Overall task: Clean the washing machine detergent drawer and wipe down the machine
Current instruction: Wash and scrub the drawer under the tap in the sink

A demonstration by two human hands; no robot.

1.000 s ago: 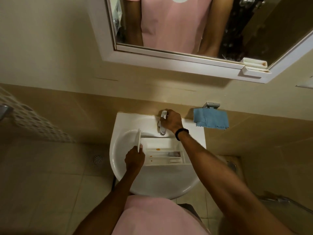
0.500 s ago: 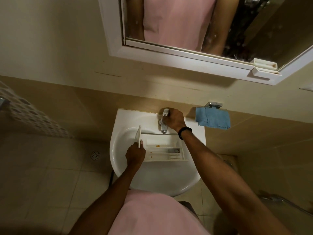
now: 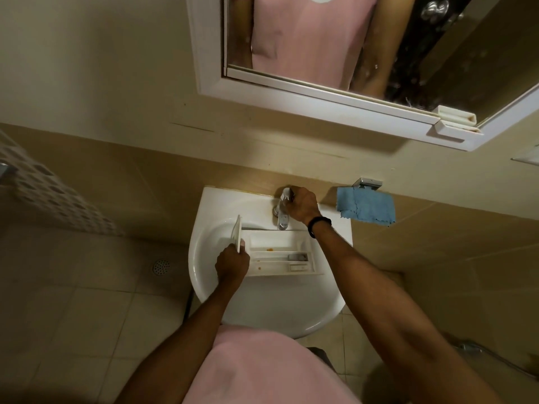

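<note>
Drawer (image 3: pixel 280 274) lies in sink (image 3: pixel 262 316), orange residue (image 3: pixel 269 249) present; left hand (image 3: pixel 232 265) grips its 9 o'clock end, right hand (image 3: pixel 303 205) grasps tap (image 3: pixel 282 217) at 12 o'clock; rinsing and wipe-down remain

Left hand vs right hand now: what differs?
The left hand grips the front-panel end of the detergent drawer in the sink; the right hand grips the tap handle at the sink's back. The right wrist wears a black band; the left is bare. Both curl fingers round something.

Beige walls (image 3: pixel 102 68), tiled floor (image 3: pixel 73 310), white-framed mirror (image 3: pixel 306 39) above a white basin (image 3: pixel 262 313).
</note>
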